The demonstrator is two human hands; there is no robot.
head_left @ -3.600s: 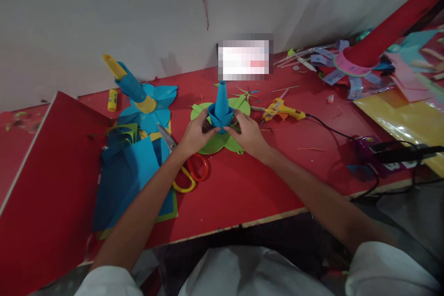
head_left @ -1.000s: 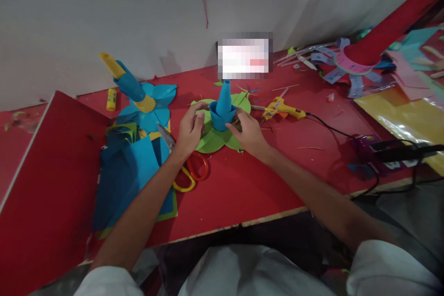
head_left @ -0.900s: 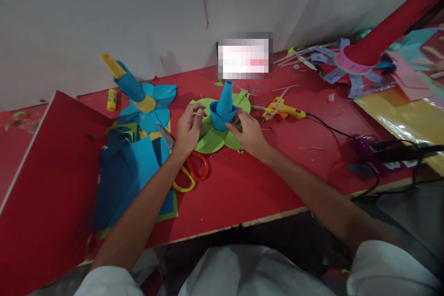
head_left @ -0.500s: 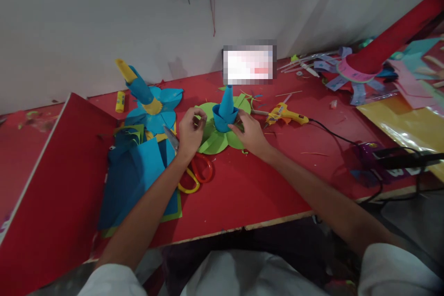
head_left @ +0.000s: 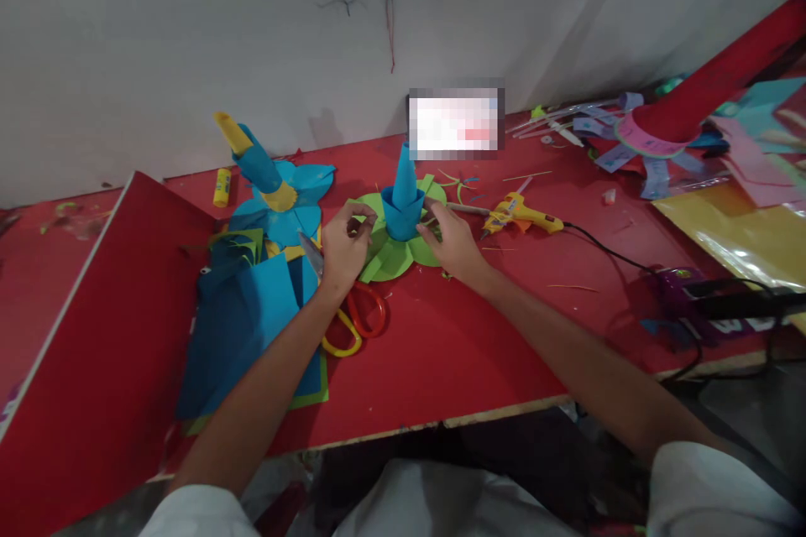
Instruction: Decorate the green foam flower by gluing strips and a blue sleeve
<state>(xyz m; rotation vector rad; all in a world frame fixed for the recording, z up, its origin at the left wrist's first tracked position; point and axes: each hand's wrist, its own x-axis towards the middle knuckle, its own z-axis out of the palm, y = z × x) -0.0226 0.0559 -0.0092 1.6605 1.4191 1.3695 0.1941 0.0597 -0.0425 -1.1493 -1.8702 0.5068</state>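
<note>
A green paper flower lies on the red table with a blue paper cup-like ring standing at its centre. A tall blue paper cone rises out of that ring. On the flower's left side is my left hand, its fingers loosely curled with a gap between them and nothing visible inside. To the right of the ring, my right hand hovers over the petals, thumb and fingers apart and holding nothing. Scissors with red and yellow handles lie partly under my left wrist.
A blue-and-yellow paper flower and a glue stick stand at the back left. Blue paper sheets lie beside an upright red board. A corded yellow glue gun lies right of my hands. Behind the cone is a blurred-out screen.
My right thumb has come away from the blue ring. The ring and cone have shifted slightly left and stand more upright. My left hand stays nearly in place.
</note>
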